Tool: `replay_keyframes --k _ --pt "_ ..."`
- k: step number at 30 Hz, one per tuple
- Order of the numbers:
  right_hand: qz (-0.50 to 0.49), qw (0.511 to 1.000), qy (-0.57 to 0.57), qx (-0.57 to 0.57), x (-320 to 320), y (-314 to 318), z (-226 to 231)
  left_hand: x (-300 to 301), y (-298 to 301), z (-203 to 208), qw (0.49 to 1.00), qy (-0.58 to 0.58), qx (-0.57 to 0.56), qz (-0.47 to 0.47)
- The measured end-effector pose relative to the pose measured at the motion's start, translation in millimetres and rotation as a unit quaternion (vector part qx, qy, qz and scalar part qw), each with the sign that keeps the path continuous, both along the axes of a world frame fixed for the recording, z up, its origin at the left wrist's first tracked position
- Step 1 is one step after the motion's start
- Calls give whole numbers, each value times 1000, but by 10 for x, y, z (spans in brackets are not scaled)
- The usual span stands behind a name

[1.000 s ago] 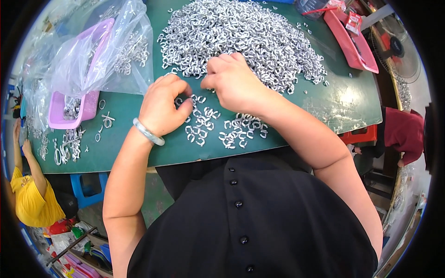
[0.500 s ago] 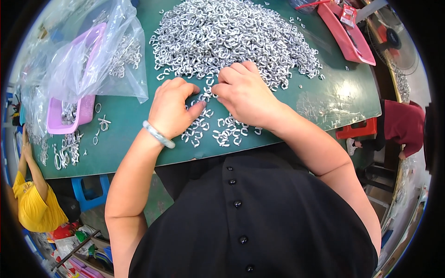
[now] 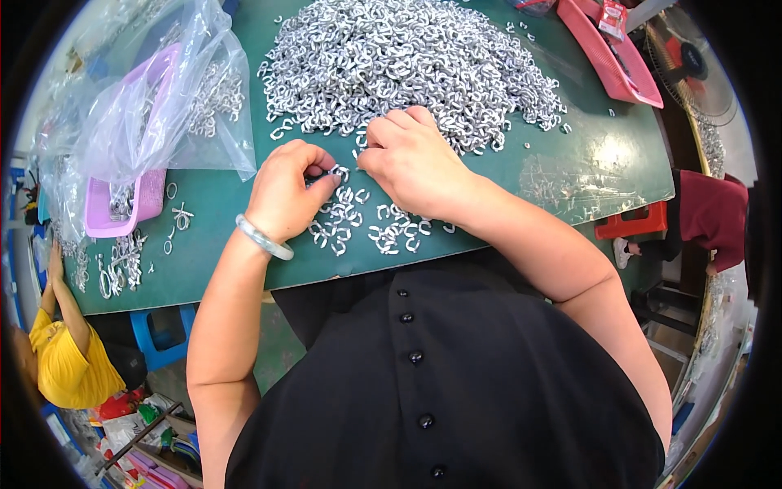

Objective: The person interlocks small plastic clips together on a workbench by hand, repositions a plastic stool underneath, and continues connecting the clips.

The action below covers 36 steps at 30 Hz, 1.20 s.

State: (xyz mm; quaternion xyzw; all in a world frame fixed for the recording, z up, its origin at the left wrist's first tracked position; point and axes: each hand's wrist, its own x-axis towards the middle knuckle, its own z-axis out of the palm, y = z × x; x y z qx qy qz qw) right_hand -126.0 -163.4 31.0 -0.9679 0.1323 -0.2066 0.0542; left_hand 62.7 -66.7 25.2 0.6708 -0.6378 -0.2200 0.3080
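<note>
A large heap of small silvery C-shaped metal pieces covers the far middle of the green table. My left hand, with a pale bangle at its wrist, pinches one C-shaped piece between thumb and forefinger. Beside it, at the heap's near edge, my right hand has its fingers curled and pressed together; what is in them is hidden. Nearer to me lie two loose groups of such pieces, a left group and a right group.
At left, a purple basket stands partly under a clear plastic bag, with metal parts around. A pink basket is at far right, near a fan. One person in yellow and another in dark red are nearby.
Both hands have shifted slightly left. My left thumb and forefinger have drawn closer together, with a piece showing at their tips.
</note>
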Motion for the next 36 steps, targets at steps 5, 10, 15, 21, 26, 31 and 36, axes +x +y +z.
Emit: replay_keyframes --k 5,10,15,21,26,31,36 --pt "26 999 22 26 -49 26 69 2 14 -6 1000 27 2 1" --pt "19 998 5 55 -134 -25 125 25 27 26 1000 -11 8 -16" --pt "-8 999 -13 45 -301 -32 92 53 3 176 985 -104 -70 -119" --pt "-30 998 -2 48 -348 18 74 -106 -132 95 985 -104 -112 -81" --pt "-23 999 19 29 -389 15 75 -149 -174 60 984 -115 -110 -82" --pt "-37 998 4 41 -365 9 50 -139 -215 58 987 -113 -83 -79" --pt "-50 998 4 29 -306 -9 23 -153 -249 50 986 -127 -79 -75"
